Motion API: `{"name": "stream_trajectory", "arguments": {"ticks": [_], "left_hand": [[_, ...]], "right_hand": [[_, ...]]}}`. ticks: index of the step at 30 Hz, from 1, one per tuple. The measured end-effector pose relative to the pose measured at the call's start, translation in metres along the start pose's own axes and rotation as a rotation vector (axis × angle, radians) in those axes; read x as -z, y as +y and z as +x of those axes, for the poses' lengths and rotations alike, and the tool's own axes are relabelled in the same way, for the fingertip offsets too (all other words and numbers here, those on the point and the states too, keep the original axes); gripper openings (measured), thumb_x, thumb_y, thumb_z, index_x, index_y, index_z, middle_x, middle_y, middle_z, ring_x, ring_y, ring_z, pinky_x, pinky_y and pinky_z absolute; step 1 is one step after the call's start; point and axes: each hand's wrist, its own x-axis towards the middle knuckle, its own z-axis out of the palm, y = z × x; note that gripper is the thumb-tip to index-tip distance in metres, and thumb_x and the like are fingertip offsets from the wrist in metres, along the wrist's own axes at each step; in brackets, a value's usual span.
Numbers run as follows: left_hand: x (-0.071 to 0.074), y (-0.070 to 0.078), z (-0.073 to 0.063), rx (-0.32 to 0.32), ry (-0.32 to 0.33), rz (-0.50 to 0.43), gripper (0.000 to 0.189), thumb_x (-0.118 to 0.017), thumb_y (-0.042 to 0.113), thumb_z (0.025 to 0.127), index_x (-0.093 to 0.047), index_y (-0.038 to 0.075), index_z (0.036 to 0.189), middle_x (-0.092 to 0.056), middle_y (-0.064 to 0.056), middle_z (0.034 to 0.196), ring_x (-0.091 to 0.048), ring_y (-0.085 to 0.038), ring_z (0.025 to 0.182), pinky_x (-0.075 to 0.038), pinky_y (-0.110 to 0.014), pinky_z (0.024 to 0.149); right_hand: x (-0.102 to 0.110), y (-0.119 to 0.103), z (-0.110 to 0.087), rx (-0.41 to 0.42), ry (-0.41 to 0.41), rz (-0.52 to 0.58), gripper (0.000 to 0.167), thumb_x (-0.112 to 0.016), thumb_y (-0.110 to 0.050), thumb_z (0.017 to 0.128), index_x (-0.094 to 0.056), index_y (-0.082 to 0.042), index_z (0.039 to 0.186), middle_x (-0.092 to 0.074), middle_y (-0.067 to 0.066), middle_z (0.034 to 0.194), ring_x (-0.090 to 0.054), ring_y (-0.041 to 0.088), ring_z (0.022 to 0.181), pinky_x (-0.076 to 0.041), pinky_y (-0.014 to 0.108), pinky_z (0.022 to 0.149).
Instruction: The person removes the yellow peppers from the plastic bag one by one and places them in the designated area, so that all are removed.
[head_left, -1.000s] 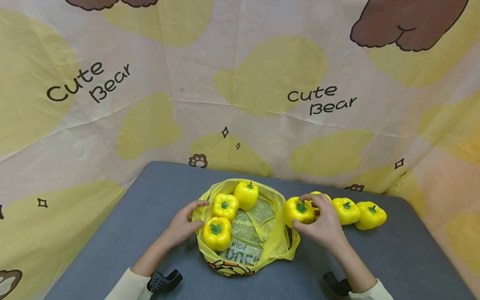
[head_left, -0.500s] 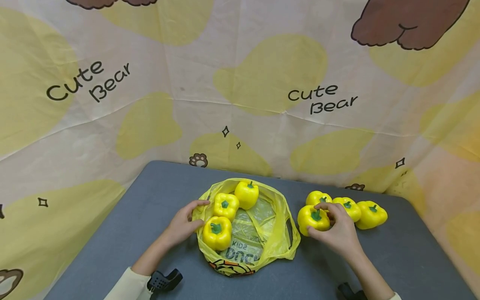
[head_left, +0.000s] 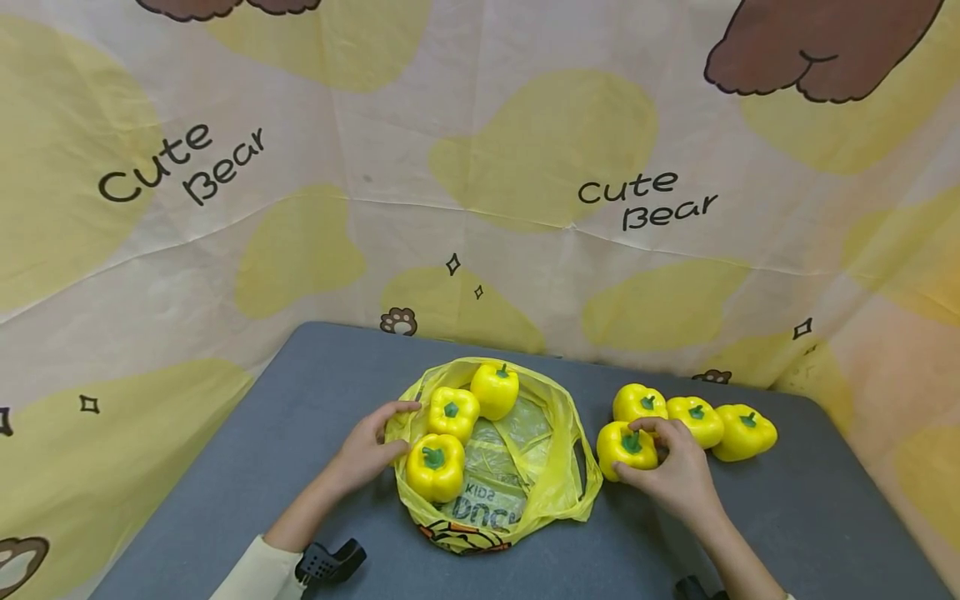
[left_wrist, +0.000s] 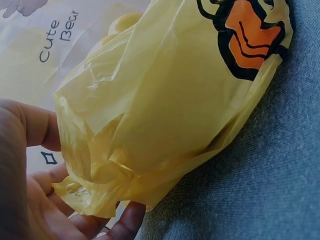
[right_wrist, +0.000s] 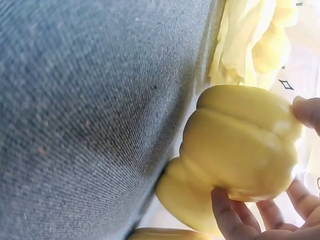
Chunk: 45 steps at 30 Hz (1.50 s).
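Observation:
My right hand point(head_left: 675, 473) grips a yellow bell pepper point(head_left: 618, 450) by its sides, thumb at the front and fingers behind the green stem. In the right wrist view this pepper point(right_wrist: 240, 142) is close above the grey table, with another pepper point(right_wrist: 187, 197) behind it. The left hand point(head_left: 369, 446) holds the left rim of a yellow plastic bag point(head_left: 555, 492), which lies with its mouth wide. Crumpled bag film point(left_wrist: 100, 185) sits between the left thumb and fingers. Inside the bag, three yellow bell peppers point(head_left: 435, 468) rest along the left and back.
Three more yellow bell peppers point(head_left: 695, 421) stand in a row right behind the held one. The grey table point(head_left: 322, 367) ends at the back against a hanging cloth point(head_left: 517, 150) printed with bears. Both wrists wear a black device point(head_left: 330, 561).
My right hand has carried the pepper from beside the bag's right rim to the right, then slightly lower toward the table. The left hand and bag have stayed in place.

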Motion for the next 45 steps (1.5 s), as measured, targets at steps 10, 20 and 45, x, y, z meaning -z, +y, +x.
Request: {"name": "stream_trajectory", "arguments": {"ticks": [10,20,45], "left_hand": [[-0.002,-0.002,-0.001,0.004,0.016,0.025,0.052,-0.06,0.003,0.08,-0.055,0.007,0.131,-0.053,-0.013,0.139,-0.045,-0.029,0.128,-0.044,-0.03,0.094],[-0.002,-0.002,0.001,-0.001,0.013,0.02,0.052,-0.06,0.003,0.08,-0.055,0.007,0.131,-0.052,-0.014,0.14,-0.044,-0.032,0.129,-0.044,-0.037,0.094],[-0.001,-0.001,0.0,-0.016,0.006,0.014,0.051,-0.06,0.002,0.081,-0.055,0.006,0.131,-0.052,-0.015,0.14,-0.045,-0.031,0.128,-0.044,-0.038,0.093]], "right_hand": [[-0.005,-0.001,0.0,-0.011,-0.012,-0.011,0.054,-0.091,-0.026,0.059,-0.066,-0.01,0.103,-0.059,0.013,0.103,-0.058,0.028,0.091,-0.049,0.042,0.077],[-0.007,-0.002,0.001,-0.009,-0.011,-0.021,0.055,-0.092,-0.028,0.058,-0.067,-0.01,0.103,-0.061,0.014,0.104,-0.058,0.027,0.091,-0.049,0.04,0.076],[0.006,-0.016,0.001,0.118,0.062,-0.056,0.044,-0.078,-0.024,0.077,-0.066,-0.011,0.117,-0.066,0.01,0.113,-0.061,0.028,0.099,-0.049,0.044,0.074]]}}
